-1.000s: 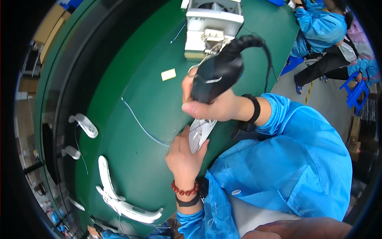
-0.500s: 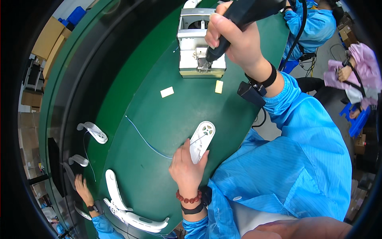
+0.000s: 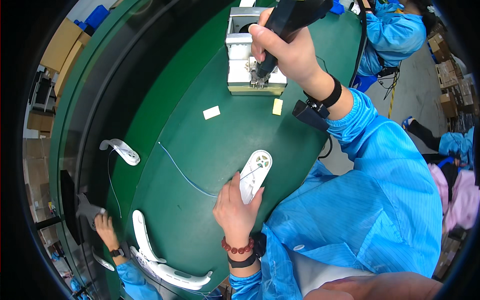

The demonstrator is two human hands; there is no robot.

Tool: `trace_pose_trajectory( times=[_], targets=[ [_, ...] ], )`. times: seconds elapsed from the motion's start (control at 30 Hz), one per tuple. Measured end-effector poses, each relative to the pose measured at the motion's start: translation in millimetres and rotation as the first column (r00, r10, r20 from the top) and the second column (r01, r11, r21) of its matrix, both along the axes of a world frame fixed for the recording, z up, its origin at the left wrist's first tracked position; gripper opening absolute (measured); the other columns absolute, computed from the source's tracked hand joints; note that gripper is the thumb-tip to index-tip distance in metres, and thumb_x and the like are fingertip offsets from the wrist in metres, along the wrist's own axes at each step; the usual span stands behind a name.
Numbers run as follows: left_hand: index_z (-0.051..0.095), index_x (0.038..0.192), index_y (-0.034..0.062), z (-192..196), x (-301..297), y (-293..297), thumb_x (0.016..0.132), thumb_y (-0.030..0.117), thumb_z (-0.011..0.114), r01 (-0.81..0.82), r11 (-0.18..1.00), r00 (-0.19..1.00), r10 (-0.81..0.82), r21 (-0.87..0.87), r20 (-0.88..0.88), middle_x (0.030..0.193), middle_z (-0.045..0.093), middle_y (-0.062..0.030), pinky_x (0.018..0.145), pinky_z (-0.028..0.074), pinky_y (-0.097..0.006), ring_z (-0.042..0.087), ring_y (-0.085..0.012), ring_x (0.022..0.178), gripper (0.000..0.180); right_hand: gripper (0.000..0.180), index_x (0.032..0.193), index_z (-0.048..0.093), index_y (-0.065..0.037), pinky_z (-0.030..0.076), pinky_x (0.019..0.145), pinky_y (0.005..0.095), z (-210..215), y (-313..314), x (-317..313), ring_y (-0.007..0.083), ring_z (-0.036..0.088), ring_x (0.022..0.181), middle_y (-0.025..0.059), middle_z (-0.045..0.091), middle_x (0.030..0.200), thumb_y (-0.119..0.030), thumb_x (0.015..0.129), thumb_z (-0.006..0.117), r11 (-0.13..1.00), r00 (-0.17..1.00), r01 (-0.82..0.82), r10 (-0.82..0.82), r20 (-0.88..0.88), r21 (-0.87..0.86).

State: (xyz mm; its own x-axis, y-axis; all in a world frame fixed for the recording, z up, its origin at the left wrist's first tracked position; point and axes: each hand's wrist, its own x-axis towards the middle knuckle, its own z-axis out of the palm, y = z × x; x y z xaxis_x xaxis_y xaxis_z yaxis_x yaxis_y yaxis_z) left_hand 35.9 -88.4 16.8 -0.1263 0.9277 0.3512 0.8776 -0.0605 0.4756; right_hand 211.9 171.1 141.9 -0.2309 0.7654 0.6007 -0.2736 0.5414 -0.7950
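tool (image 3: 291,19) gripped in right hand (image 3: 295,56), pointing down at white machine (image 3: 242,76); left hand (image 3: 234,207) clasping white part (image 3: 254,174) on worktop (image 3: 210,145)

Bright, fairly even, cool light, seemingly from above; lamp itself out of view. Smooth green table (image 3: 187,127) well exposed, only soft shadows. White elongated plastic part with round spoked end (image 3: 250,184) sharp, near-blown highlights. Black handheld tool (image 3: 290,20) dark, little surface detail. Sheen on shiny blue smock (image 3: 395,170). Past the table's left edge, very dark. Motion blur: co-worker's bare hand (image 3: 106,231) and grey curved piece (image 3: 87,209) by that edge. Strong fisheye: table edges bow, corners vignette to black, rim soft.
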Motion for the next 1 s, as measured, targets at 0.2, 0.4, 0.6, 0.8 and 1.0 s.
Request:
trace_pose_trajectory(
  times=[0.2, 0.4, 0.6, 0.8, 1.0],
  targets=[
    [0.067, 0.127, 0.0058, 2, -3, -5, 0.073, 0.032, 0.091, 0.021, 0.999, 0.999, -0.019, 0.045, -0.032, 0.103, 0.071, -0.0107, 0.070, 0.058, -0.041, 0.071, -0.0308, 0.088, 0.065, 0.013, 0.093, 0.062, -0.003, 0.048, 0.054, 0.0265, 4, -10, -4, 0.0111, 0.062, 0.058, 0.0020, 0.065, 0.070, -0.010, 0.099, 0.070, 1.000, 1.000, 0.031, -0.030, 0.008, -0.008],
    [0.067, 0.127, 0.0062, 7, -9, -9, 0.073, 0.033, 0.091, 0.031, 0.999, 0.999, -0.029, 0.043, -0.046, 0.102, 0.071, -0.0097, 0.068, 0.058, -0.040, 0.071, -0.0295, 0.086, 0.065, 0.015, 0.089, 0.063, -0.002, 0.048, 0.053, 0.0269, 5, -7, -11, 0.0113, 0.061, 0.057, 0.0024, 0.064, 0.067, -0.010, 0.099, 0.070, 0.994, 0.991, 0.013, 0.001, 0.130, -0.107],
    [0.068, 0.129, 0.0072, 0, -23, -9, 0.075, 0.036, 0.090, 0.001, 1.000, 1.000, -0.001, -0.026, 0.012, 0.102, 0.071, -0.0116, 0.072, 0.057, -0.042, 0.071, -0.0325, 0.089, 0.065, 0.012, 0.096, 0.053, -0.004, 0.047, 0.057, 0.0310, -33, -46, -23, 0.0158, 0.057, 0.059, 0.0060, 0.058, 0.069, -0.011, 0.102, 0.061, 0.960, 0.964, -0.263, 0.266, 0.022, -0.090],
    [0.068, 0.129, 0.0083, -1, -36, -15, 0.074, 0.035, 0.090, 0.002, 0.999, 0.999, 0.000, -0.038, 0.048, 0.102, 0.071, -0.0103, 0.073, 0.057, -0.042, 0.071, -0.0313, 0.089, 0.065, 0.025, 0.105, 0.044, -0.009, 0.044, 0.055, 0.0301, -53, -118, -33, 0.0135, 0.049, 0.056, 0.0043, 0.053, 0.071, -0.019, 0.101, 0.067, 0.812, 0.822, -0.569, 0.564, -0.078, -0.132],
    [0.068, 0.128, 0.0087, 3, -42, -19, 0.073, 0.034, 0.091, -0.002, 0.999, 0.998, 0.005, -0.045, 0.069, 0.102, 0.071, -0.0092, 0.073, 0.058, -0.041, 0.072, -0.0307, 0.089, 0.065, 0.024, 0.101, 0.049, 0.001, 0.052, 0.056, 0.0275, -61, -134, -41, 0.0133, 0.063, 0.061, 0.0108, 0.065, 0.074, 0.001, 0.089, 0.070, 0.778, 0.800, -0.600, 0.585, -0.134, -0.186]
  ],
)
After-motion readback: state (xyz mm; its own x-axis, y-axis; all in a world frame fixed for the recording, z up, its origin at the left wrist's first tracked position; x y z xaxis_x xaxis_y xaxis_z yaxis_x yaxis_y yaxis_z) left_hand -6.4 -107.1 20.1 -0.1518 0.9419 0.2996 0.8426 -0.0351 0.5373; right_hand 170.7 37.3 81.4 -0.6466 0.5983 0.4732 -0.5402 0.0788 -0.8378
